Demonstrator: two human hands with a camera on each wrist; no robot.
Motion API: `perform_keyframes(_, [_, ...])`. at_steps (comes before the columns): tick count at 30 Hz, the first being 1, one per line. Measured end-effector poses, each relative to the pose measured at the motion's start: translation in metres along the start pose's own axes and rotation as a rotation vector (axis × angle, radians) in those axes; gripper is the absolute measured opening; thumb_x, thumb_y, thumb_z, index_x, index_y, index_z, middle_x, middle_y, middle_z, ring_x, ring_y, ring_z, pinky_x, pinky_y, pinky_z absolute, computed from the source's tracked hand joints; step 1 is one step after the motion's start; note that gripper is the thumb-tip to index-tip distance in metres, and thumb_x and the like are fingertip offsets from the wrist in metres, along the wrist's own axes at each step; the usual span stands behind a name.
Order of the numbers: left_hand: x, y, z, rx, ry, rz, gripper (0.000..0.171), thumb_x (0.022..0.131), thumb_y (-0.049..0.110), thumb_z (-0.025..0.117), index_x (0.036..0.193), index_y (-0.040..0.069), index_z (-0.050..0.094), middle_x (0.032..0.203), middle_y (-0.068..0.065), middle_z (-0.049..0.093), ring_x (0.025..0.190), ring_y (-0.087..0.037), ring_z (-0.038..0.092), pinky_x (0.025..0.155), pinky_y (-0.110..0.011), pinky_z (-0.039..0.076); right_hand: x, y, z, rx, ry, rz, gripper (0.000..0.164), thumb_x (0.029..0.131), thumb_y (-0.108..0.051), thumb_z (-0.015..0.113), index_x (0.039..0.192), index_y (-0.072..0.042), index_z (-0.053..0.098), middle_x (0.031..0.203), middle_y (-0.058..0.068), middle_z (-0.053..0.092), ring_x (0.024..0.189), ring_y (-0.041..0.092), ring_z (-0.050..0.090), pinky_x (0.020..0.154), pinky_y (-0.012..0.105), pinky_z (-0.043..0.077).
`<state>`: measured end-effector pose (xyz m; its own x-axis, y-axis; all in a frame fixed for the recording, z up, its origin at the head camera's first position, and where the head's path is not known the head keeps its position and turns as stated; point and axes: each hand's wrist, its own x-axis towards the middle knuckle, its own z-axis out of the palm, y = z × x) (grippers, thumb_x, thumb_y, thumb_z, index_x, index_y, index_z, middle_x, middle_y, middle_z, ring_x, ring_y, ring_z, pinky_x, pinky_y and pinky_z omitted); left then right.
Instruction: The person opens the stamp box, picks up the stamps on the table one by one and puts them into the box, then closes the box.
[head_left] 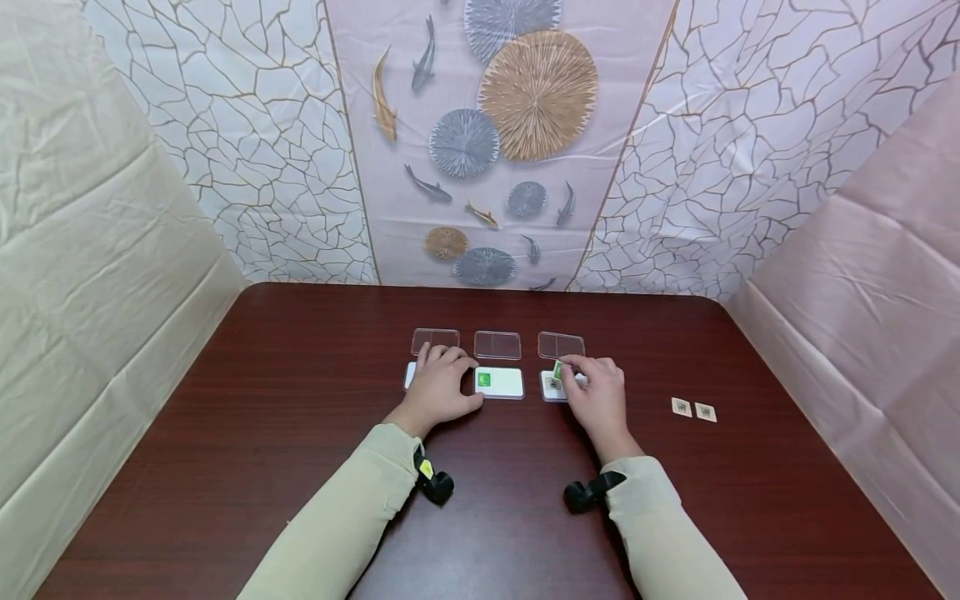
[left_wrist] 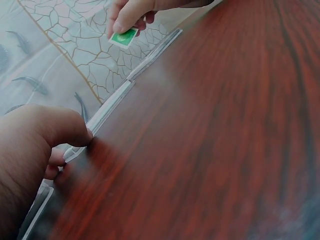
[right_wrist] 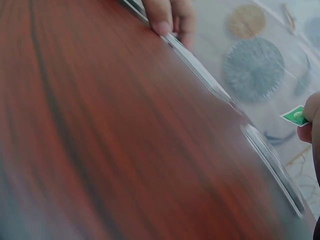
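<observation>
In the head view, three shallow white-filled cases stand in a row. My left hand (head_left: 440,387) holds the left end of the middle case (head_left: 506,383), thumb at its near edge and index finger at the far edge. A green square lies on that case's left part. The same hand mostly hides the left case (head_left: 409,374). Above the right case (head_left: 551,393), my right hand (head_left: 600,400) pinches a small white-bordered green square (left_wrist: 124,38) between thumb and fingers. A square with a dark picture lies in the right case, partly covered by the hand.
Behind the cases lie three clear lids, the left lid (head_left: 435,339), middle lid (head_left: 497,345) and right lid (head_left: 561,345). Two small picture squares (head_left: 681,407) lie apart on the right of the brown table (head_left: 300,500). Fabric walls enclose the back and sides.
</observation>
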<state>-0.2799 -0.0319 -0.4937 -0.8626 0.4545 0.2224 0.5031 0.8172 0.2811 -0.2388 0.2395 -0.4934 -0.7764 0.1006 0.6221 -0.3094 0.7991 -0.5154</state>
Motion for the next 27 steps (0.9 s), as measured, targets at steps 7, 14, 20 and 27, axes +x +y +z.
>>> perform_keyframes(7, [0.001,-0.001,0.002,0.008,-0.002,-0.005,0.057,0.083,0.05,0.071,0.129,0.019,0.067,0.131,-0.001,0.059,0.129,-0.029,0.045,0.121,-0.056,0.012,0.001,-0.018,0.017,0.009,-0.047,-0.01,0.013,0.09,-0.013,0.072,0.099,-0.009,0.08,0.089,0.009,0.076,0.092,0.032,0.058,0.088,0.052,0.037])
perform_keyframes(14, [0.001,-0.001,0.002,0.004,0.006,-0.006,0.057,0.082,0.051,0.071,0.129,0.018,0.068,0.131,-0.001,0.06,0.129,-0.029,0.045,0.121,-0.057,0.013,0.001,-0.03,0.031,-0.001,-0.093,-0.031,0.012,0.089,-0.014,0.073,0.099,-0.011,0.08,0.085,0.005,0.075,0.09,0.029,0.058,0.089,0.052,0.037])
perform_keyframes(20, [0.001,0.0,0.0,0.0,0.005,-0.013,0.057,0.082,0.05,0.072,0.128,0.018,0.068,0.131,-0.001,0.06,0.129,-0.029,0.045,0.121,-0.057,0.014,0.0,-0.038,0.039,-0.028,-0.149,-0.045,0.012,0.089,-0.015,0.074,0.099,-0.012,0.081,0.083,0.003,0.074,0.09,0.029,0.058,0.089,0.052,0.037])
perform_keyframes(27, [0.001,0.0,0.001,0.008,0.005,-0.008,0.057,0.082,0.051,0.071,0.128,0.017,0.068,0.13,-0.001,0.06,0.129,-0.029,0.046,0.121,-0.057,0.014,0.001,-0.044,0.043,-0.108,-0.228,-0.061,0.011,0.091,-0.02,0.074,0.1,-0.016,0.08,0.088,0.001,0.075,0.093,0.028,0.055,0.091,0.052,0.035])
